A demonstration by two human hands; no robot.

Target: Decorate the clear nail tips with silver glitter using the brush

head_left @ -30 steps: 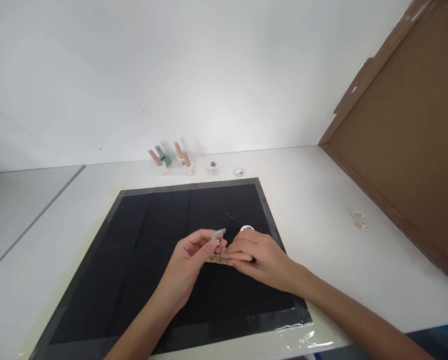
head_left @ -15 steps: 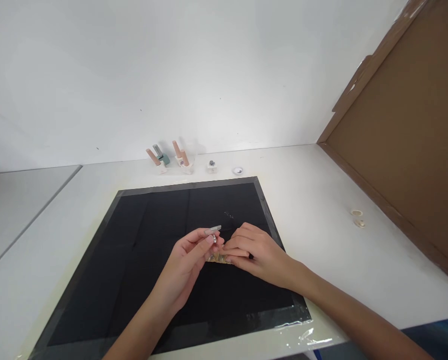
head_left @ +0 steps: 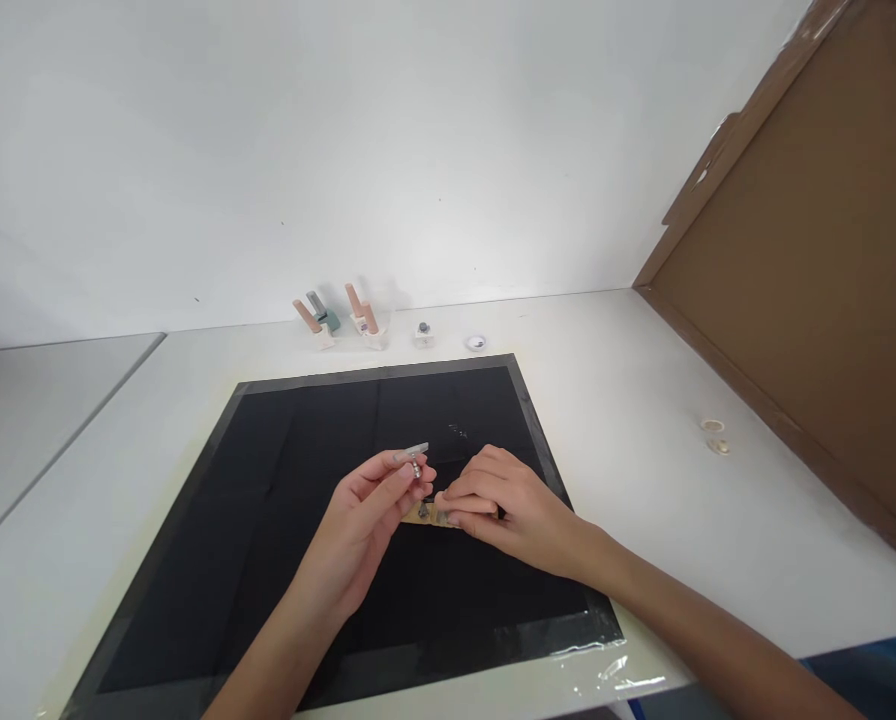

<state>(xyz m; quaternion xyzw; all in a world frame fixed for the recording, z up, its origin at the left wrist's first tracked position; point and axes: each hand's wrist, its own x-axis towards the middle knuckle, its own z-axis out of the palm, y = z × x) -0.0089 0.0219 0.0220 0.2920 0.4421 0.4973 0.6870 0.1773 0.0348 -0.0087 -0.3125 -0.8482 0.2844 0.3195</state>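
Between the thumb and fingers of my left hand [head_left: 377,505] is a small silver holder [head_left: 416,468] with a long, flat grey piece [head_left: 410,452], like a nail tip, across its top. Just below those fingers, a narrow yellowish strip [head_left: 418,514] lies on the black mat [head_left: 328,600]; small shiny pieces show on it. My right hand [head_left: 512,505] has its fingers bent over the strip's right part, thumb and fingertips pressed on it. What sits under these fingers is mostly hidden.
Nail polish bottles with pink and grey caps [head_left: 358,315] stand by the wall. Beside them are a small clear jar [head_left: 423,335] and a round white dish [head_left: 476,343]. Two small cream round pieces [head_left: 718,445] lie right, near a cardboard panel [head_left: 808,280].
My left hand has shifted slightly left and up with the silver holder, away from my right hand. More of the yellowish strip shows now. My right hand stays nearly in place.
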